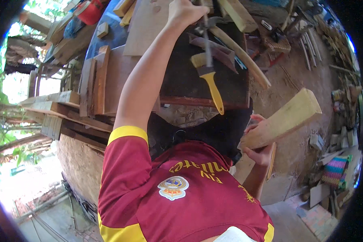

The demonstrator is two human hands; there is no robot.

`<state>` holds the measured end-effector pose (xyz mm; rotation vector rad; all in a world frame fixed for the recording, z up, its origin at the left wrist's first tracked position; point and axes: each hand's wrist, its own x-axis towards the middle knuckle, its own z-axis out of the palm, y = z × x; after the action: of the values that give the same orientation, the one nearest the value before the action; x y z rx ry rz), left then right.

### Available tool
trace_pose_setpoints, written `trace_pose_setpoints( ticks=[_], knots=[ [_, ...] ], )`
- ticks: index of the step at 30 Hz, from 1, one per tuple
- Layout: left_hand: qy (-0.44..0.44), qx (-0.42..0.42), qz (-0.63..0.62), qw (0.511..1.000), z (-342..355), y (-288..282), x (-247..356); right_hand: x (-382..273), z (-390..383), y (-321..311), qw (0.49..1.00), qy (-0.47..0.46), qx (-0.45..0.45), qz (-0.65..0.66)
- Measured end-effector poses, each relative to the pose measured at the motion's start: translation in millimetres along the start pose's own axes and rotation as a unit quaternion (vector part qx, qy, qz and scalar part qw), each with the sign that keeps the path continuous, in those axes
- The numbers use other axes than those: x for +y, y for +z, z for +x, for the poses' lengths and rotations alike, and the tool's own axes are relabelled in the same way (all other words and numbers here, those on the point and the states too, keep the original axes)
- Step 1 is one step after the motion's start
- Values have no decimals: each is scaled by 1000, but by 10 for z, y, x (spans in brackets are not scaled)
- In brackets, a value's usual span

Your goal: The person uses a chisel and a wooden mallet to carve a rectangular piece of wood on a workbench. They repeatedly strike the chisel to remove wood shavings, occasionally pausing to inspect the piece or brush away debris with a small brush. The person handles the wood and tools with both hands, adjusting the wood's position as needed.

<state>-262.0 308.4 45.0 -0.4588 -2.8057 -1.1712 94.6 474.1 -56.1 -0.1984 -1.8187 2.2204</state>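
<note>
My left arm stretches across the bench, with my left hand at its far side, partly cut off by the picture's upper edge. Its thumb lies by the top of a thin metal bar; whether the hand grips anything is hidden. At the right, my right hand is closed around a thick, pale wooden block, which tilts up to the right. On the dark bench top are a paintbrush with a yellow handle and a hammer with a curved wooden handle.
Flat boards and a squared timber lie on the bench. Stacked planks stick out at the left, with a red container behind. A woven multicoloured item and wood scraps lie along the right.
</note>
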Motion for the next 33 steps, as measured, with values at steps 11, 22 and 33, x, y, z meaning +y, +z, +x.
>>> trace_pose_setpoints(
  ticks=[11,22,33],
  knots=[
    [451,290,55,842,-1420,-990,320,198,552,79,990,-85,-85,79],
    [216,67,113,968,-2132,-1378,-499,46,728,209,979,-104,-145,104],
    [216,146,4,965,-2247,-1403,-957,-134,683,559,975,-95,-181,87]
  ],
)
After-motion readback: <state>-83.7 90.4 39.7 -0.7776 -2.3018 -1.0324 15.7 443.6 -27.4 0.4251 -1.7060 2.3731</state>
